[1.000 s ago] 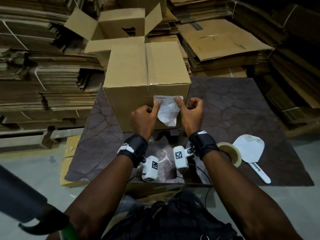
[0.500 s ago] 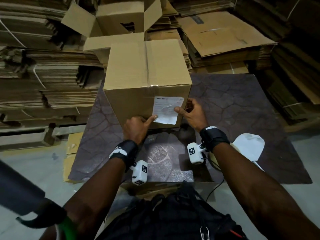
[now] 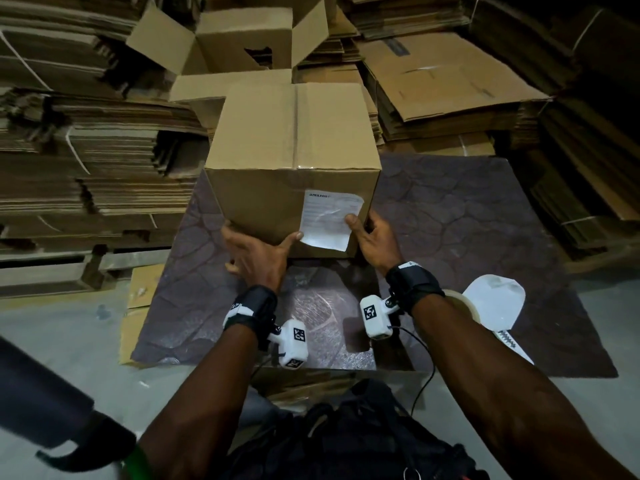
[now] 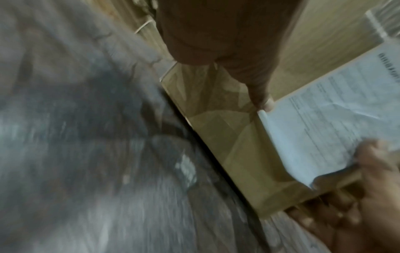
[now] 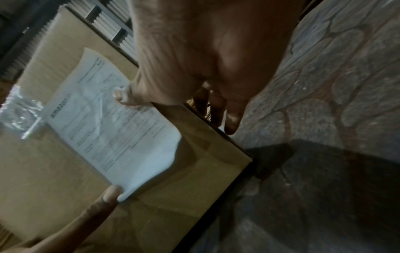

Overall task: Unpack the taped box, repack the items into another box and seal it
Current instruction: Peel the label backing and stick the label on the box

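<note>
A sealed brown box (image 3: pixel 291 133) with clear tape along its top seam stands on a dark mat (image 3: pixel 467 220). A white printed label (image 3: pixel 329 220) lies on its near face, its lower edge slightly lifted. My left hand (image 3: pixel 256 254) spreads against the box's lower near edge, and its thumb touches the label's lower left corner (image 5: pixel 121 195). My right hand (image 3: pixel 377 237) sits at the box's right corner. Its thumb (image 5: pixel 129 95) presses the label's right edge while its fingers (image 5: pixel 231 123) lie straight along the side face. The left wrist view shows the label (image 4: pixel 335 119) blurred.
An opened empty box (image 3: pixel 242 39) stands behind the sealed one. A tape roll (image 3: pixel 464 303) and a white handled tool (image 3: pixel 495 299) lie on the mat behind my right forearm. Stacks of flattened cardboard (image 3: pixel 86 168) crowd the left, back and right.
A second ago both hands held the curled label by its top corners. It now lies nearly flat; my hands have slid down, the left to the lower left corner, the right to the box's corner.
</note>
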